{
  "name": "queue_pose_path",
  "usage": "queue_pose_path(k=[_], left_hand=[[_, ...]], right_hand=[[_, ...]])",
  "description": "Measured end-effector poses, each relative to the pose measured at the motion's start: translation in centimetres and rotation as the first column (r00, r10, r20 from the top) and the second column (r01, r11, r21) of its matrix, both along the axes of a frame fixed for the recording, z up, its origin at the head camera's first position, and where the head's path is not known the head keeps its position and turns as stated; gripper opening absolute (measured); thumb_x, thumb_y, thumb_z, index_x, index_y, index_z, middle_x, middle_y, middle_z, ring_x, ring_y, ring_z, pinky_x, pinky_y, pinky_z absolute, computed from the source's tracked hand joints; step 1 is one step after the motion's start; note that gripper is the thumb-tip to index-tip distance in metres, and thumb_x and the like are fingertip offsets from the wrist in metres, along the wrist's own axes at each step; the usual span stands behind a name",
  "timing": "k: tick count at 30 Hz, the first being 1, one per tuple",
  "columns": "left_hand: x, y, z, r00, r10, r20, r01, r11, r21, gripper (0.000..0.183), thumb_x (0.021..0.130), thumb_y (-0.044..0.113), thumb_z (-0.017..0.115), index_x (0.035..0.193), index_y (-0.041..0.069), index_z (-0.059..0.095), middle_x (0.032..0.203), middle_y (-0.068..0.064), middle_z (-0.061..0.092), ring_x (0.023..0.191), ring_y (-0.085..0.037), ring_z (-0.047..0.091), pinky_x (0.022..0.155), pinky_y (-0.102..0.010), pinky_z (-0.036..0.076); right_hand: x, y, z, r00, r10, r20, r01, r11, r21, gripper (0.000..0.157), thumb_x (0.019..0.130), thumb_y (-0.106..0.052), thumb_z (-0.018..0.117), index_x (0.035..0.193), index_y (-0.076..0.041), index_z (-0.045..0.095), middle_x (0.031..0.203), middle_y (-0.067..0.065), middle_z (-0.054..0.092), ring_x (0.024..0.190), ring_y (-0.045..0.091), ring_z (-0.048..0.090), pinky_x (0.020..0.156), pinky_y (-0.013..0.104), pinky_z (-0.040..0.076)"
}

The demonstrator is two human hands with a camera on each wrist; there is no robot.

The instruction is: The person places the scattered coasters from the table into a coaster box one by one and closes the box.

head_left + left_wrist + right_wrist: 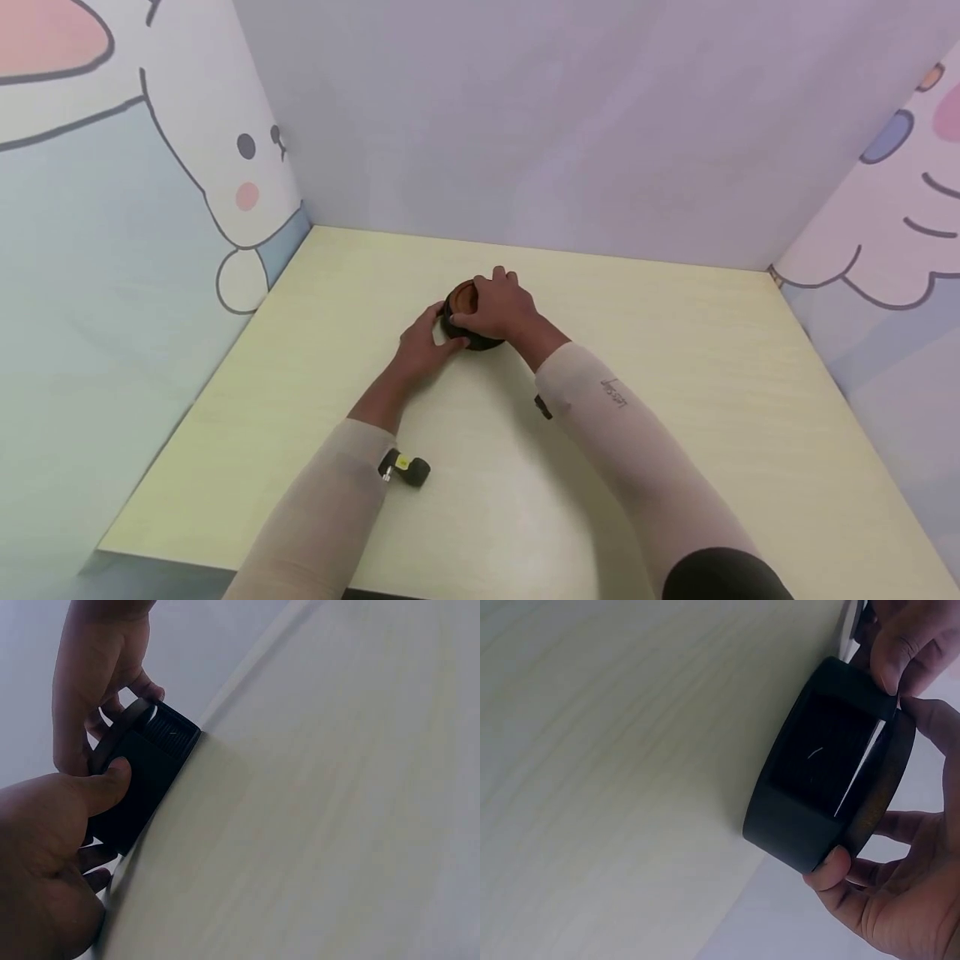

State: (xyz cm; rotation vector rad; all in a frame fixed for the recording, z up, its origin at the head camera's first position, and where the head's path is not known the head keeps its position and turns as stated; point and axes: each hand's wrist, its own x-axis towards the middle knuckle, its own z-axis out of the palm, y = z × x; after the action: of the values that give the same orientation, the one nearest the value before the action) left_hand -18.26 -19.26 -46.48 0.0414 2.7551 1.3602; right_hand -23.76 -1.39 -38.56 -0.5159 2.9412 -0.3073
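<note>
A round black holder [482,343] stands on the pale table, with a brown disc [462,300], coaster-like, at its top. My left hand [422,352] grips the holder's near left side, its thumb against the wall and other fingers round the back. From above, my right hand [504,307] spans the disc and holds it by the rim. In the right wrist view, a wide cut-out shows in the wall of the holder [791,829], and a thin bright gap runs beneath part of the disc [885,787]. The holder's inside is too dark to make out.
The pale wood-grain table [712,375] runs back to a plain lilac wall [525,125]. Side walls with cartoon drawings [247,192] border it at left and right. A small dark camera [412,471] is strapped at the left wrist.
</note>
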Motion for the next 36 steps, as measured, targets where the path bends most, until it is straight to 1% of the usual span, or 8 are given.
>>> queue_pose_path(k=[10,15,20,23,26,29,33,36], left_hand=[[0.0,0.1,0.2,1.000,-0.007,-0.006,0.007,1.000,-0.005,0.089,0.103,0.047,0.074,0.173,0.017,0.030,0.179,-0.010,0.036,0.167,-0.040,0.029,0.135,-0.068,0.024],[0.1,0.2,0.3,1.000,-0.011,-0.002,0.011,1.000,-0.010,0.090,0.104,0.048,0.074,0.174,0.016,0.028,0.179,-0.011,0.035,0.168,-0.040,0.028,0.135,-0.068,0.024],[0.0,0.3,0.2,1.000,-0.010,0.001,0.010,1.000,-0.001,0.089,0.104,0.046,0.074,0.174,0.015,0.028,0.179,-0.011,0.035,0.168,-0.040,0.028,0.135,-0.068,0.024],[0.0,0.4,0.3,1.000,-0.011,0.004,0.011,1.000,-0.001,0.090,0.104,0.046,0.074,0.174,0.015,0.027,0.180,-0.011,0.034,0.168,-0.040,0.028,0.135,-0.069,0.024],[0.1,0.5,0.4,1.000,-0.008,0.002,0.008,1.000,-0.002,0.090,0.104,0.045,0.074,0.174,0.014,0.027,0.180,-0.012,0.033,0.168,-0.040,0.027,0.135,-0.069,0.023],[0.1,0.6,0.3,1.000,-0.008,-0.003,0.008,1.000,-0.007,0.089,0.104,0.044,0.074,0.174,0.013,0.027,0.179,-0.012,0.034,0.168,-0.040,0.028,0.135,-0.069,0.023],[0.0,0.5,0.3,1.000,-0.011,-0.004,0.010,1.000,-0.018,0.089,0.105,0.045,0.074,0.173,0.012,0.028,0.179,-0.013,0.034,0.168,-0.040,0.029,0.135,-0.069,0.022],[0.0,0.3,0.4,1.000,-0.008,-0.005,0.008,1.000,-0.016,0.090,0.104,0.046,0.074,0.173,0.012,0.028,0.179,-0.013,0.034,0.168,-0.039,0.028,0.136,-0.069,0.021]], right_hand=[[0.4,-0.5,-0.3,1.000,0.009,0.013,-0.011,0.995,0.098,0.084,0.103,-0.070,0.059,0.164,-0.013,0.047,0.164,0.019,0.039,0.148,0.036,0.044,0.095,0.052,0.064],[0.8,-0.3,-0.4,1.000,0.016,0.012,-0.017,0.995,0.100,0.088,0.103,-0.074,0.056,0.166,-0.013,0.045,0.168,0.018,0.038,0.151,0.036,0.042,0.096,0.054,0.064],[1.2,0.0,-0.5,1.000,0.020,0.022,-0.022,0.996,0.084,0.093,0.104,-0.076,0.052,0.171,-0.014,0.036,0.172,0.017,0.034,0.156,0.036,0.038,0.100,0.057,0.063],[1.4,0.1,-0.6,1.000,0.018,0.024,-0.020,0.994,0.103,0.094,0.105,-0.077,0.049,0.173,-0.014,0.031,0.175,0.016,0.033,0.159,0.036,0.036,0.104,0.059,0.060],[1.6,0.1,-0.7,1.000,0.023,0.011,-0.025,0.991,0.131,0.096,0.105,-0.078,0.045,0.174,-0.013,0.028,0.176,0.015,0.033,0.161,0.037,0.034,0.113,0.061,0.054],[1.7,0.1,-0.8,1.000,0.026,-0.003,-0.025,0.989,0.149,0.096,0.105,-0.079,0.042,0.174,-0.013,0.028,0.175,0.015,0.034,0.161,0.038,0.035,0.118,0.062,0.048],[1.8,0.3,-1.1,0.999,0.035,-0.029,-0.030,0.990,0.138,0.096,0.106,-0.079,0.042,0.174,-0.013,0.027,0.175,0.016,0.035,0.159,0.040,0.036,0.120,0.061,0.046],[1.7,0.3,-1.2,0.998,0.050,-0.049,-0.044,0.992,0.117,0.100,0.106,-0.079,0.043,0.175,-0.010,0.022,0.174,0.018,0.035,0.160,0.040,0.037,0.120,0.060,0.047]])
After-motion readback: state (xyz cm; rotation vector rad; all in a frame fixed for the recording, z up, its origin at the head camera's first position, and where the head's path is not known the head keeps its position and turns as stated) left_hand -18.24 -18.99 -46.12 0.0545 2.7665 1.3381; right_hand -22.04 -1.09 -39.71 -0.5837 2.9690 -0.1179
